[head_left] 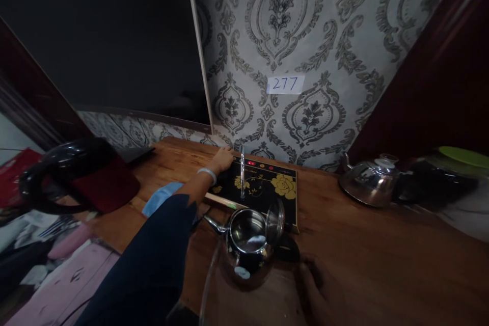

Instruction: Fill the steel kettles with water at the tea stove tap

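My left hand (222, 159) reaches to the back left corner of a black electric tea stove (263, 186) with gold flowers and touches its edge by the control strip. Its fingertips are mostly hidden. A thin chrome water spout (242, 170) stands on the stove, and red lights glow behind it. In front of the stove is a shiny metal kettle (248, 252), its lid (275, 219) tipped up and its inside visible. My right hand (315, 282), dim and blurred, closes on the kettle's black handle (287, 250).
A red and black electric kettle (103, 173) stands left on the wooden counter (382, 249), near a blue cloth (162, 197). A second metal kettle (370, 181) stands at the right, beside a green-lidded container (462, 158). A large dark screen (114, 35) hangs behind.
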`<state>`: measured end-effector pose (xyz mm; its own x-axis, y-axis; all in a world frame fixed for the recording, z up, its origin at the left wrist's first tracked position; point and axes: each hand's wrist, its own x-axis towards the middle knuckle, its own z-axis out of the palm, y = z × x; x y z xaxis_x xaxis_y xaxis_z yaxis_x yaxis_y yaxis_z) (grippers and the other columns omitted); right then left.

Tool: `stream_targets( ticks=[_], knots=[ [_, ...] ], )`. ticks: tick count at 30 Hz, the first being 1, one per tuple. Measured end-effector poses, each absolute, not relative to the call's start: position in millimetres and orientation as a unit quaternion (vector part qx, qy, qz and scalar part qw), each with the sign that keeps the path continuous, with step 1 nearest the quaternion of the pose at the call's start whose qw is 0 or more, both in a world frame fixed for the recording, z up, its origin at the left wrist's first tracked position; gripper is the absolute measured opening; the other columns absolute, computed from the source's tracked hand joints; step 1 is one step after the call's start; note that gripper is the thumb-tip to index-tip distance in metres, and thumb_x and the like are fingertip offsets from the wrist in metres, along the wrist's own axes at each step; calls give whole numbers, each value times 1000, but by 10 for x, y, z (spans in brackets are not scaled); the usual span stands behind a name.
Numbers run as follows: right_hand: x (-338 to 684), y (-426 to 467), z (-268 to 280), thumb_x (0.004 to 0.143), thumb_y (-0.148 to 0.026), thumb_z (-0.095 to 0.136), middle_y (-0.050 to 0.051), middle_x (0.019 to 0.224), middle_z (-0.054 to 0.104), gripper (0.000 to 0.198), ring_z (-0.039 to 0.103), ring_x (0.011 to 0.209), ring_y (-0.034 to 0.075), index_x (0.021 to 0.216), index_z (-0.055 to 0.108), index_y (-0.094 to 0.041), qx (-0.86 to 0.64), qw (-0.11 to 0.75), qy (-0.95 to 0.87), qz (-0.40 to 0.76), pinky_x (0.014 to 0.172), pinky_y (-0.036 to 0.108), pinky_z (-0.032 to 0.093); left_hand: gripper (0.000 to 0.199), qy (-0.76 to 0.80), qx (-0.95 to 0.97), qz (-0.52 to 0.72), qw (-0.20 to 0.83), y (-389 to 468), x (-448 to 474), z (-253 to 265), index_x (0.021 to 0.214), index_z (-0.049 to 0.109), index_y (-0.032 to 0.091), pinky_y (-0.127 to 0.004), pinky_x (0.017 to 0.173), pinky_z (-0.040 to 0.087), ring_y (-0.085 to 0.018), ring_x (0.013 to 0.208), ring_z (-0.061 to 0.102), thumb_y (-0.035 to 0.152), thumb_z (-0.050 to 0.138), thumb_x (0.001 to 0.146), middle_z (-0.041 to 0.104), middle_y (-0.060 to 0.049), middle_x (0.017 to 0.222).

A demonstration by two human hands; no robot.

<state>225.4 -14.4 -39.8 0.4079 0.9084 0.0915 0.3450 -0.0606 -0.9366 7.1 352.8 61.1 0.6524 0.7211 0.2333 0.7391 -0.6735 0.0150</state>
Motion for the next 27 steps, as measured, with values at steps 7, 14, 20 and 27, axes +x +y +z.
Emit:
stream_targets(
  ticks=[7, 14, 20, 27],
  knots=[
    [2223, -146, -355, 89, -58, 52, 8, 86, 74, 40, 68, 77, 27, 92, 70, -23, -669, 519, -449, 284, 66, 33, 55, 15, -415, -902, -116, 37, 3511, 94, 655, 80, 72, 13, -43, 93, 42, -31, 106, 58, 11, 57, 81, 70, -17, 92],
    [2226, -124, -368, 88, -49, 56, 8, 93, 73, 38, 68, 84, 25, 109, 69, -21, -638, 550, -441, 308, 75, 35, 54, 28, -451, -882, -131, 50, 3269, 40, 798, 104, 70, 8, -48, 99, 38, -34, 118, 51, 10, 48, 87, 65, -21, 111],
    [2186, -103, -405, 86, -46, 58, 4, 81, 70, 41, 65, 75, 21, 115, 67, -19, -617, 576, -438, 309, 70, 33, 52, 37, -514, -821, -244, 43, 2794, -349, 986, 114, 71, 14, -45, 100, 41, -32, 116, 53, 11, 47, 86, 66, -17, 111],
    [2165, -34, -455, 83, -44, 59, 3, 79, 69, 39, 64, 72, 20, 111, 68, -19, -586, 606, -446, 301, 68, 32, 51, 46, -507, -620, -545, -249, 1593, -857, 503, 112, 71, 13, -37, 79, 56, -23, 86, 69, 48, 49, 91, 74, -10, 94]
  ],
)
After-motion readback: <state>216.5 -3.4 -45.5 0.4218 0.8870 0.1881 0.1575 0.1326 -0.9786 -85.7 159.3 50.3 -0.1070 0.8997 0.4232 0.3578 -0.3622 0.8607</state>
